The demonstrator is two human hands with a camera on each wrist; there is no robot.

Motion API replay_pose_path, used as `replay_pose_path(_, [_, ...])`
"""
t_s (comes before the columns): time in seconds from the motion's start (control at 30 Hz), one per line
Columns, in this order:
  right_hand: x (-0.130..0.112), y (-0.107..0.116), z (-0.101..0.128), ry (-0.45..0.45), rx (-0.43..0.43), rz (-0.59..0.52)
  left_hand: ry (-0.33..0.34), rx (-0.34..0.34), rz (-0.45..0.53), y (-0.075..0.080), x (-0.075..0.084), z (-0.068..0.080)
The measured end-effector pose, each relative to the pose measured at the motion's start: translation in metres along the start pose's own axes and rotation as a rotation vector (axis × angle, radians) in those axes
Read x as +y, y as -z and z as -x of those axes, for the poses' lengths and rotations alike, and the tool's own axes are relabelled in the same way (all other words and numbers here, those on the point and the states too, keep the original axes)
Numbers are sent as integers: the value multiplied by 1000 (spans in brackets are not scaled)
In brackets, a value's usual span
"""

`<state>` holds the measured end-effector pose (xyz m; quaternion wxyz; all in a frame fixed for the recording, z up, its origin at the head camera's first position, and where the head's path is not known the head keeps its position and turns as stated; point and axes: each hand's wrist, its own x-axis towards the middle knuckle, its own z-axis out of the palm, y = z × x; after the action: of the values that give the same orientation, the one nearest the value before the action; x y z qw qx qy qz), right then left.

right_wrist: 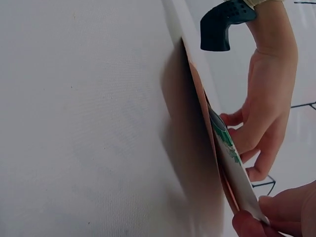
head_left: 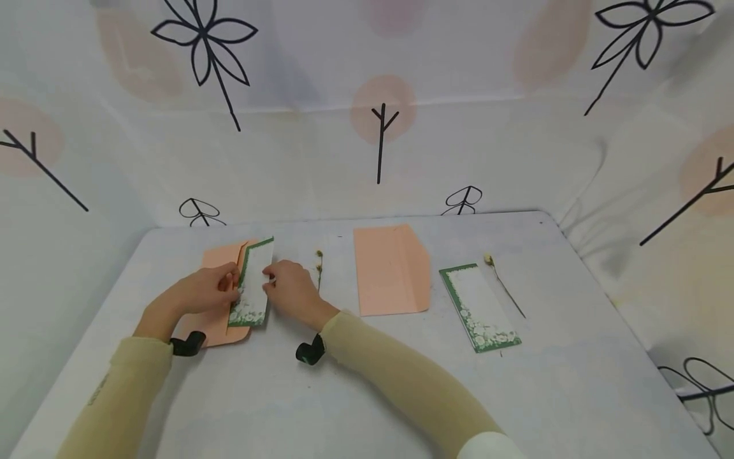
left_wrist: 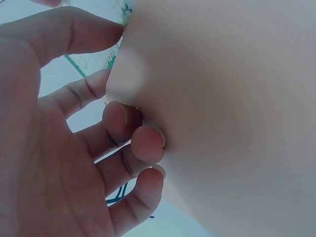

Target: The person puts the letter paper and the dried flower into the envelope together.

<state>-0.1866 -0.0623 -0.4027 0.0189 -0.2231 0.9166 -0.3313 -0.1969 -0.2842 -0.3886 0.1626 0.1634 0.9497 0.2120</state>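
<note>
My left hand [head_left: 208,290] grips a peach paper envelope [head_left: 216,257] at its open right side, on the left of the table. In the left wrist view the envelope [left_wrist: 212,98] fills the right half, its edge at the thumb and fingers. A white card with a green floral border [head_left: 256,271] stands tilted at that opening. My right hand [head_left: 295,294] pinches the card's right edge between thumb and fingers. From the right wrist view, the card [right_wrist: 247,190] lies close along the envelope [right_wrist: 200,96]; how far it sits inside cannot be told.
A dried flower stem [head_left: 319,264] lies just beyond the right hand. Near the middle is a second peach envelope [head_left: 387,271], flap to the right. Farther right lie a second green-bordered card [head_left: 480,309] and another dried flower [head_left: 504,287]. Patterned cloth [head_left: 298,153] rises behind the table.
</note>
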Motion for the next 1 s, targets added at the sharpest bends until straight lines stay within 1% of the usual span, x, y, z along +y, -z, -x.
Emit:
replay_pose_path(0.23, [-2,-2,0,28,-20,-16,-14,17,-29,1,4,2])
replay_pose_path(0.33, [-3,-3,0,34,-16,-15,-5,18,-43,1,5,1])
replay_pose_path(0.43, [-3,-5,-1,35,-17,-13,3,22,-54,1,5,1])
replay_pose_path(0.73, [0,-11,-5,17,-38,-39,-12,50,-94,0,3,1])
replay_pose_path(1.0, [1,-13,-8,8,-54,-77,-10,55,-90,-2,4,2])
